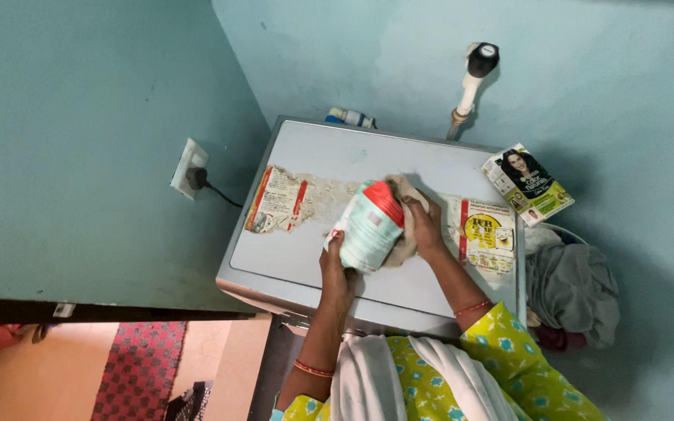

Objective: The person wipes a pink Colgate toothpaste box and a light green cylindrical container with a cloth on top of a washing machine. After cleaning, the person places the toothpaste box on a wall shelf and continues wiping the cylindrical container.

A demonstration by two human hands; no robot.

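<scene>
seen from above: grey-white appliance top (313, 261) in a corner of pale blue-green walls. left hand (337, 269) wrapped around the lower end of a plastic pouch (368, 226), pale green and white with a red band at its far end, held tilted just over the middle of the top. right hand (424, 226) pressed down on a beige cloth (403, 191), fingers curled over it; cloth mostly hidden behind pouch and hand.

torn paper sticker (278, 200) on the left of the top, white with red vertical stripes, ragged along its edges; a scraped, flaky strip running right from it toward the pouch. second sticker (487, 234) on the right, red stripe on its left edge, yellow round mark and small pictures; print too small to make out.

flat rectangular box (528, 185) at the far right, green and white with a portrait, overhanging the edge. white and blue bottle (350, 118) lying behind the far edge, partly hidden. white pipe with black tap (475, 74) on the far wall. white socket with black plug (190, 170) on the left wall. grey clothes heaped in a basket (575, 284) at right, basket rim barely showing. red patterned rug (138, 370) at near left, cut off by the frame.
</scene>
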